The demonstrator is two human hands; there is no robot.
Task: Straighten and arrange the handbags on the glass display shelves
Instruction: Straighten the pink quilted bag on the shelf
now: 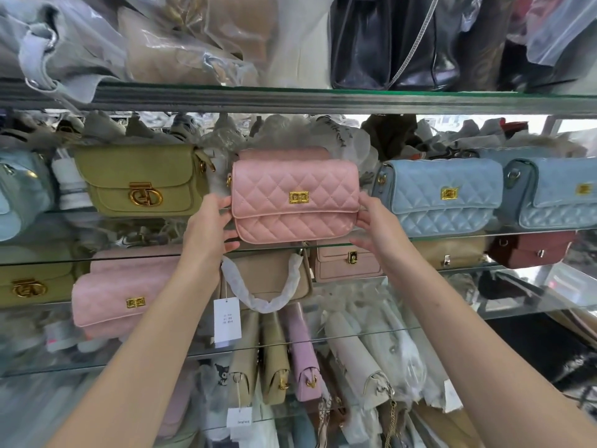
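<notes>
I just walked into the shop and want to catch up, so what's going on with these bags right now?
A person grips the pink quilted handbag with both hands, the left hand at its left end and the right hand at its right end. The bag faces forward at the front edge of a glass shelf, between an olive green bag and a light blue quilted bag. Whether it is fully set down is unclear.
</notes>
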